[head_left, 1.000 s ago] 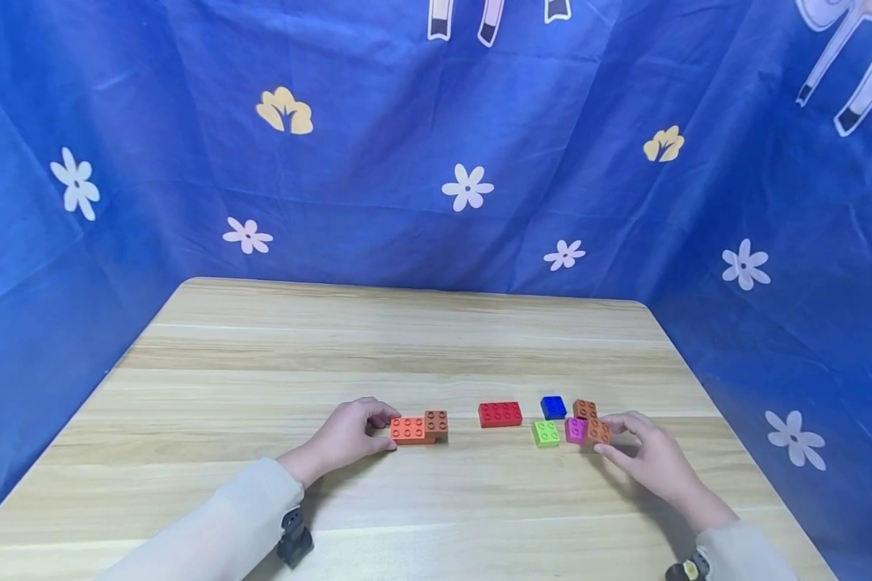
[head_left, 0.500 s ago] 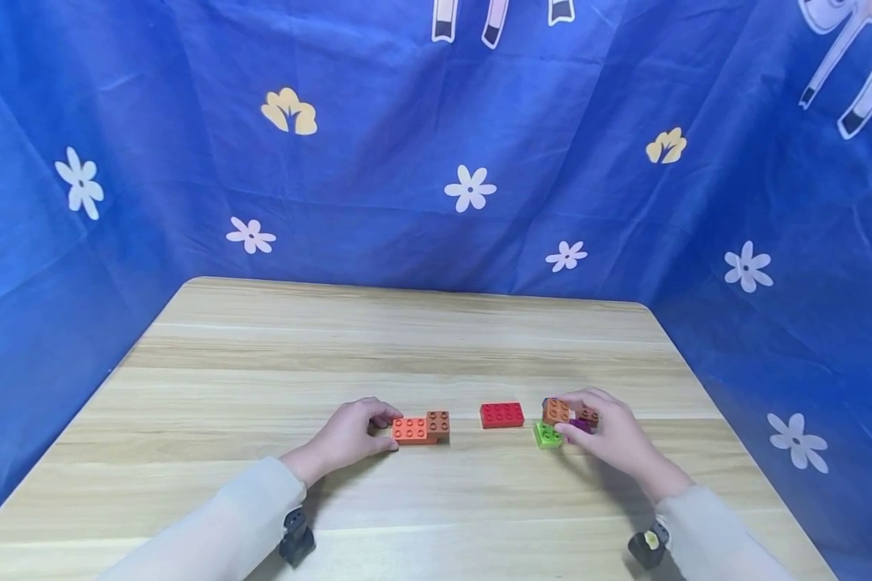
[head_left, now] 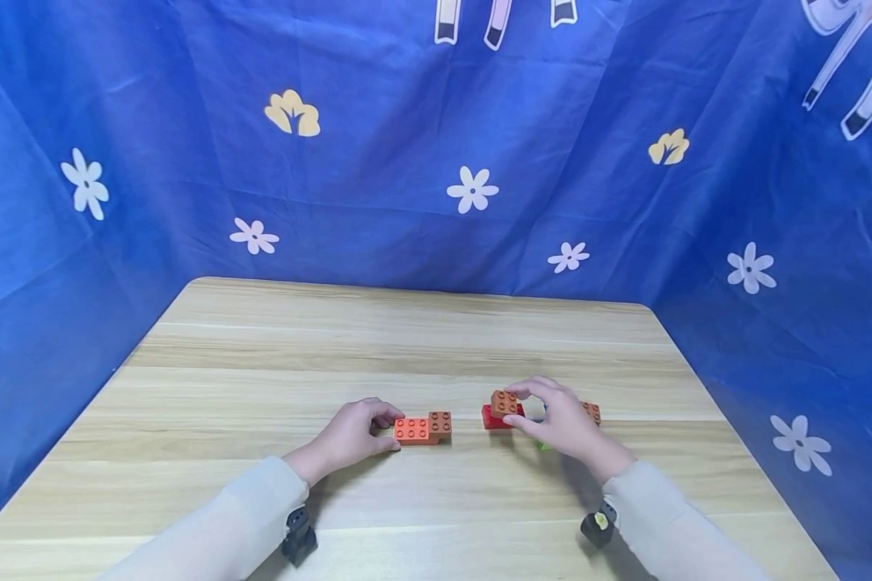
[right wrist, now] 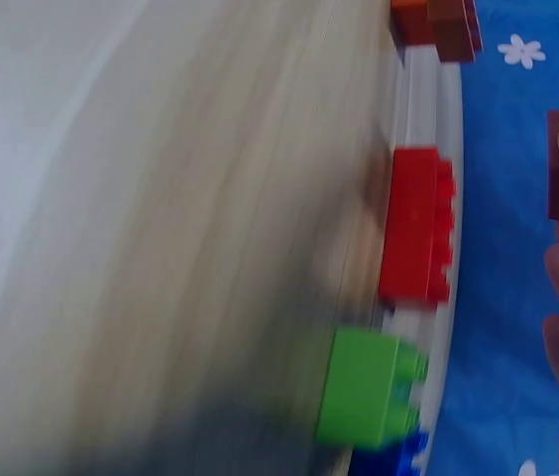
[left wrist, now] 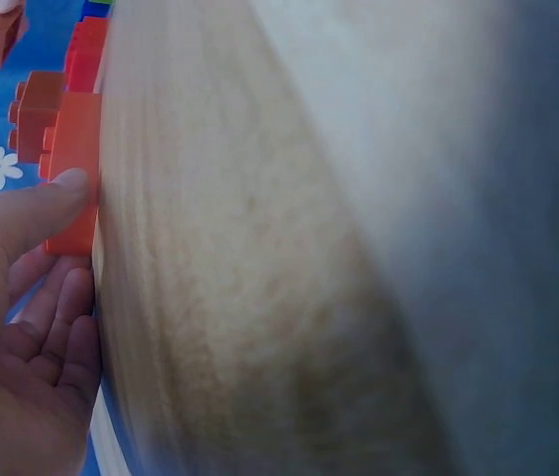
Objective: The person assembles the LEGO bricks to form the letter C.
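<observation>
My left hand (head_left: 349,440) grips the left end of an orange building brick (head_left: 411,431) between thumb and fingers. On the right end of that brick sits a small brown brick (head_left: 440,424), its studs facing up. Between thumb and fingers, my right hand (head_left: 563,421) pinches another brown brick (head_left: 504,403). In the right wrist view this held brick is raised off the table. From the head view it overlaps a red brick (right wrist: 413,228), which stands on the table.
Beside the red brick stand a green brick (right wrist: 359,387) and a blue brick (right wrist: 384,463), both mostly hidden by my right hand in the head view. A further brown brick (head_left: 591,411) lies behind that hand. Blue cloth (head_left: 378,161) hangs around the wooden table (head_left: 378,347).
My right hand has carried the brown brick leftward from the group at the right, over the green and blue bricks, to the red one. The left hand has stayed on the orange brick.
</observation>
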`<state>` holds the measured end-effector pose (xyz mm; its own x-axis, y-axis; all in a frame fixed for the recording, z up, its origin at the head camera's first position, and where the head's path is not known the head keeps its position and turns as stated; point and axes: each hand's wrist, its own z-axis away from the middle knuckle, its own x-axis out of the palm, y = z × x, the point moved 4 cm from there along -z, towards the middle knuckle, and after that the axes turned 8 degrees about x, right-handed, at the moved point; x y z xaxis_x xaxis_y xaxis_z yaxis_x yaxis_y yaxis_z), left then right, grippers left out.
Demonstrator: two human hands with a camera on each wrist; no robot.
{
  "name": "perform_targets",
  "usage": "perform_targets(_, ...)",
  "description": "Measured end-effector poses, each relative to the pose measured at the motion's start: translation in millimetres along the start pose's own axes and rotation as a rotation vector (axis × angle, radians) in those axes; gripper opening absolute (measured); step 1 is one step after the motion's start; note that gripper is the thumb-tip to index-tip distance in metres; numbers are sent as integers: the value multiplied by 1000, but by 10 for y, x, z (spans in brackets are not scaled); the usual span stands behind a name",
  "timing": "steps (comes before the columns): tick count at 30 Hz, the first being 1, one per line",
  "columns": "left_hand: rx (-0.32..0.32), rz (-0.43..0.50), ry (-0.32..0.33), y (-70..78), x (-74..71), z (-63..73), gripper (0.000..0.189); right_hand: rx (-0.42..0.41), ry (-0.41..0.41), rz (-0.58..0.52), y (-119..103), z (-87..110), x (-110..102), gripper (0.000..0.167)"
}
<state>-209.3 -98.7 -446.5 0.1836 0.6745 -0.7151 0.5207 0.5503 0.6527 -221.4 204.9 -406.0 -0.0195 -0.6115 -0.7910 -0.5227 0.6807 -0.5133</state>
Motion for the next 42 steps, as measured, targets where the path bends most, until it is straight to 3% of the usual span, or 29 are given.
perform_targets(4, -1, 7, 0, -2, 4, -1, 36, -37, -5, 12, -101, -99, 102, 40)
perform_targets(13, -4, 6, -4, -3, 3, 1, 38, -40, -115, -34, -369, -284, 307, 43)
perform_targets(21, 1, -1, -3, -23, 12, -6, 37, -140, -135, -75, -592, -419, 501, 40)
perform_targets(33, 19, -2, 1, -2, 2, 1, 35, -157, -214, -15, -788, -514, 794, 36)
perform_targets(42, 22, -7, 4, -1, -3, 0, 28, -178, -197, 37, -843, -530, 942, 38)
